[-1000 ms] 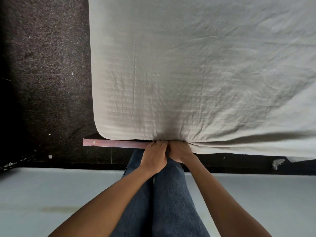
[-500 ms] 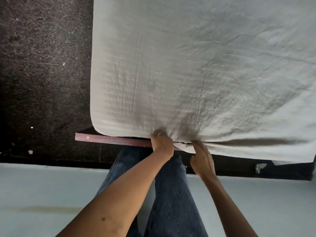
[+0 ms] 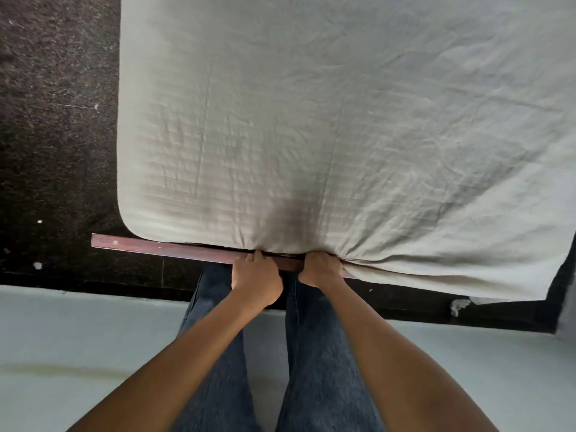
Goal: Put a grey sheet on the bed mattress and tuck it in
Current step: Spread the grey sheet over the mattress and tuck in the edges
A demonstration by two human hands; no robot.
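At the near edge of the mattress [image 3: 162,194], both hands now sit side by side with a narrow gap between them. 0.5 s ago the right hand [image 3: 321,269] hung lower and further right, below the sheet's edge, with its fingers straight; it has since come up to the edge beside the left hand [image 3: 257,277]. 1 s ago the 2 hands were touching.

The left hand's fingers are bent, their tips pushed into the seam between the mattress and the brown rail [image 3: 174,249]; whether they hold any cloth I cannot tell. The right hand's fingers are hidden under a fold, so their hold cannot be made out, though creases fan out from that spot.

The grey sheet [image 3: 374,151] covers the whole mattress top. It lies tight round the near left corner, with quilting lines showing through. To the right of the hands it hangs loose over the edge and covers the rail.

Blue jeans [image 3: 314,353] show below the forearms. Dark carpet [image 3: 56,135] lies left of the bed, and a pale floor [image 3: 78,338] runs nearest the camera.
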